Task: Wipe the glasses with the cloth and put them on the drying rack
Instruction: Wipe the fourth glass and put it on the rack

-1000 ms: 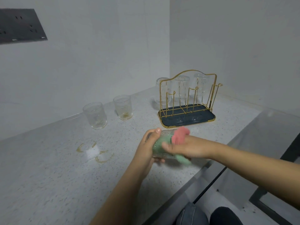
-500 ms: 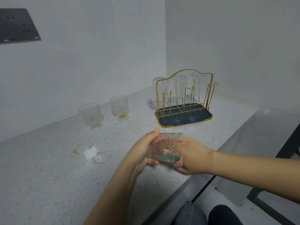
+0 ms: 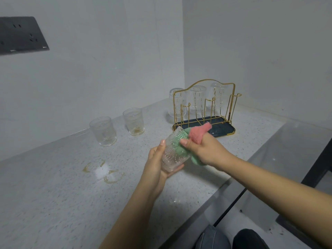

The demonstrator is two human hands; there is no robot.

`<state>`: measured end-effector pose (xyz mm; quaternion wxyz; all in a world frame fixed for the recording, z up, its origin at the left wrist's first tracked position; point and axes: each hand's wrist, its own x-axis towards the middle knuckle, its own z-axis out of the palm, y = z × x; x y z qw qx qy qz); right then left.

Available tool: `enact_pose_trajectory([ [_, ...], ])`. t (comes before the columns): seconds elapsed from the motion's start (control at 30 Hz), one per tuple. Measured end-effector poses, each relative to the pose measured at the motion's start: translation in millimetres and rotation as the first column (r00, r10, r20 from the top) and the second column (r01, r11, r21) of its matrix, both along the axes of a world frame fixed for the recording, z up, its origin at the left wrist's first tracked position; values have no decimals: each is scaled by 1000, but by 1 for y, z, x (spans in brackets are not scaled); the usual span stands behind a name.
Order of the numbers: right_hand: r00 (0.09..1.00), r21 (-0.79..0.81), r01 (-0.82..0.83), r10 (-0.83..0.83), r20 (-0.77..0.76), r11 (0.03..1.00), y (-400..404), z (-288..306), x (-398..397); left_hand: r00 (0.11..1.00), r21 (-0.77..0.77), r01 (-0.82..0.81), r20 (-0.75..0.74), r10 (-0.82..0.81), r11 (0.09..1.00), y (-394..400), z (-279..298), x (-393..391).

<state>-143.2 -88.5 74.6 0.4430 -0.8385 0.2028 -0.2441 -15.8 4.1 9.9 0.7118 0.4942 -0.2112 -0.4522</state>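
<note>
My left hand (image 3: 155,163) grips a ribbed clear glass (image 3: 172,155) tilted above the counter, mouth pointing up and to the right. My right hand (image 3: 204,150) holds a pink and green cloth (image 3: 196,134) pushed into the glass's mouth. A gold wire drying rack (image 3: 204,105) on a dark tray stands behind, with three glasses (image 3: 196,99) upside down along its back row. Two more upright glasses (image 3: 103,131) (image 3: 133,121) stand on the counter to the left; the right one has yellowish residue at its bottom.
The speckled grey counter (image 3: 53,194) carries yellowish liquid rings (image 3: 106,172) left of my hands. White walls meet in a corner behind the rack. A dark socket panel (image 3: 20,35) is on the left wall. A glass table edge (image 3: 287,150) adjoins the counter at right.
The glass has tipped from lying sideways to mouth up and right. My right hand moved from under the glass to its mouth, with the cloth's pink end now sticking out above.
</note>
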Motion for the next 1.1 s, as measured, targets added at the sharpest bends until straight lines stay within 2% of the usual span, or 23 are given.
enact_pose_trajectory([
  [0.1, 992, 26, -110, 111, -64, 994, -6, 20, -5, 973, 40, 218, 65, -220, 975, 5, 2, 9],
  [0.2, 964, -41, -250, 244, -109, 967, -3, 25, 2, 938, -62, 345, 33, -344, 936, 1, 4, 3],
  [0.23, 972, -64, -228, 224, -72, 971, 0, 20, 8, 940, -98, 335, -25, -339, 937, -1, 4, 0],
  [0.3, 988, -28, -81, 84, 126, 996, 2, 7, 20, 955, -133, 252, -128, -269, 959, -4, 4, -4],
  [0.37, 924, 116, 86, -122, 361, 990, 8, -4, 25, 968, -174, 164, -163, -192, 971, -2, 5, -2],
  [0.4, 885, 205, 153, -226, 407, 967, 14, -7, 23, 970, -214, 104, -193, -147, 971, -1, 7, -2],
  [0.47, 846, 396, 216, -374, 380, 892, 33, -22, 21, 954, -285, -35, -294, -53, 958, 0, 11, 3],
  [0.5, 845, 520, 179, -401, 353, 835, 45, -32, 22, 939, -314, -99, -343, -16, 944, 0, 11, 6],
  [0.57, 877, 764, 75, -408, 256, 641, 75, -48, 28, 922, -329, -149, -388, 10, 932, 0, 13, 7],
  [0.6, 886, 818, 72, -414, 210, 570, 85, -50, 34, 922, -294, -123, -387, -1, 948, 3, 14, 5],
  [0.67, 853, 844, 51, -463, 241, 533, 83, -50, 46, 922, -223, -59, -385, -32, 973, 7, 17, -3],
  [0.73, 774, 867, -34, -536, 337, 497, 65, -44, 59, 948, -240, -110, -315, 29, 965, 8, 16, -7],
  [0.77, 744, 891, -86, -566, 356, 447, 56, -40, 64, 953, -262, -150, -294, 69, 953, 6, 17, -8],
  [0.83, 766, 921, -142, -549, 334, 362, 51, -39, 70, 940, -285, -207, -322, 110, 936, 2, 15, -10],
  [0.93, 795, 895, -173, -478, 373, 411, 63, -49, 63, 927, -257, -164, -372, 59, 952, 2, 15, -10],
  [1.0, 789, 879, -145, -482, 380, 455, 67, -42, 57, 940, -270, -99, -341, 1, 958, 4, 18, -11],
  [1.1, 757, 852, -24, -547, 357, 522, 45, -27, 54, 968, -324, -119, -248, 37, 938, 3, 15, -12],
])
